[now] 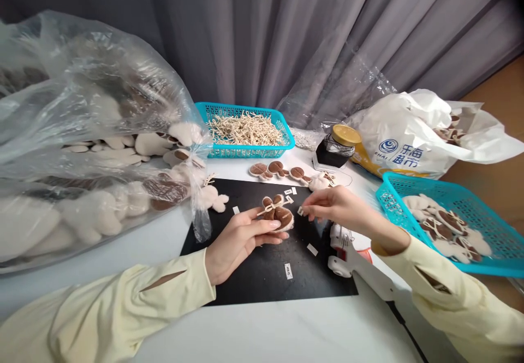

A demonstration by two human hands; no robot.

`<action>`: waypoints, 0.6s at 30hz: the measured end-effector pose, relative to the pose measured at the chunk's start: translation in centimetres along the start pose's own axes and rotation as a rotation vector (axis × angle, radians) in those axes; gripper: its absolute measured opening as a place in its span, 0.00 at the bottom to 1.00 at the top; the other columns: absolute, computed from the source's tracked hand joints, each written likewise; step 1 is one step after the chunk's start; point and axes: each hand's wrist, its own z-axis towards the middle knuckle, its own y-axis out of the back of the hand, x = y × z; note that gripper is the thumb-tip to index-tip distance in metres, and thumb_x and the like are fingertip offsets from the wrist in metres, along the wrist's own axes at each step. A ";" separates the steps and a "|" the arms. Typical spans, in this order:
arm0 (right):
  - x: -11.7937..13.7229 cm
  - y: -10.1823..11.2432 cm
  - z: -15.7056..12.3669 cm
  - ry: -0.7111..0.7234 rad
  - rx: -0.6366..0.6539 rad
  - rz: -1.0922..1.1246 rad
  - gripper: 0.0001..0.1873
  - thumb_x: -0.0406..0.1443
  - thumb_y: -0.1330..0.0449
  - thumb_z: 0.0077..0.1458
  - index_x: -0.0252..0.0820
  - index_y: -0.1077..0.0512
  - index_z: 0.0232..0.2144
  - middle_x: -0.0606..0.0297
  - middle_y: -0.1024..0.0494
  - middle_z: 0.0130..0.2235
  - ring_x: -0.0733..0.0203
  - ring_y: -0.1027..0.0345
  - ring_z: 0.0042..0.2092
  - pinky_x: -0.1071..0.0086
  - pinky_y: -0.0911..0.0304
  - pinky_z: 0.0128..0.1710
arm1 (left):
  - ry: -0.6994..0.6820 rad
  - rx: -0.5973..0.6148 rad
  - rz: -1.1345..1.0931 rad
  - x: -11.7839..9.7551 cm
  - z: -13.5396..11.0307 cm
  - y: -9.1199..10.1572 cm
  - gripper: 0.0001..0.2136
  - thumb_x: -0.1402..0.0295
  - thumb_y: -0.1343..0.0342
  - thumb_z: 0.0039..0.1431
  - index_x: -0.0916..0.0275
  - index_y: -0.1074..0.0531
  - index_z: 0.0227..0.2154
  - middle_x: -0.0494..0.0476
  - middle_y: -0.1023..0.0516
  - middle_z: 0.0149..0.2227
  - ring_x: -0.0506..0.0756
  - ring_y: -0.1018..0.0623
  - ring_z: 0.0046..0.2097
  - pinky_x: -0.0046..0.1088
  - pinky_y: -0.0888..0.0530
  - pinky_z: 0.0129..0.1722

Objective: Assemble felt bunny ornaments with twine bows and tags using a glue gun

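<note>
My left hand (241, 236) grips a brown felt bunny-shaped piece (280, 215) with a pale edge and a cream cord bow tied across it. To its right, my right hand (327, 206) pinches a small white label (301, 210) between thumb and fingertips, apart from the bunny piece. Both hands are over a black mat (262, 281). On the mat lie several more small labels, among them a printed label (289, 271) near the front and a label (312, 249) to the right. Beneath my right forearm rests a white glue gun (360, 275).
A blue basket (245, 152) of cord bows stands at the back. Brown felt pieces (276, 169) lie before it, near a gold-lidded jar (346, 135). Clear bags of plush pieces (102, 210) fill the left. At right are a white shopping bag (393, 134) and another blue basket (507, 265).
</note>
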 end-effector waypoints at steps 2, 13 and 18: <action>1.0 -0.2 -1.2 -0.159 0.035 0.302 0.11 0.38 0.42 0.53 0.35 0.25 0.29 0.64 0.24 0.25 0.67 0.33 0.25 0.74 0.37 0.26 | -0.020 0.017 0.002 0.0 -0.1 -0.1 0.10 0.72 0.44 0.56 0.64 0.26 0.41 0.59 0.24 0.45 0.55 0.25 0.45 0.26 0.29 0.43; 3.5 -2.3 -4.9 -0.270 -0.097 0.740 0.11 0.40 0.36 0.47 0.37 0.29 0.25 0.66 0.25 0.27 0.71 0.37 0.25 0.76 0.40 0.27 | -0.002 0.056 0.117 -0.1 -0.4 -0.5 0.10 0.70 0.45 0.57 0.64 0.28 0.42 0.60 0.25 0.47 0.58 0.25 0.46 0.25 0.30 0.38; 2.6 -3.1 -4.6 -0.157 -0.139 0.600 0.09 0.38 0.39 0.49 0.38 0.30 0.25 0.64 0.26 0.32 0.68 0.35 0.28 0.73 0.37 0.29 | 0.035 0.129 0.090 0.0 -0.5 -0.8 0.09 0.71 0.46 0.58 0.64 0.28 0.42 0.61 0.26 0.48 0.61 0.28 0.51 0.30 0.28 0.41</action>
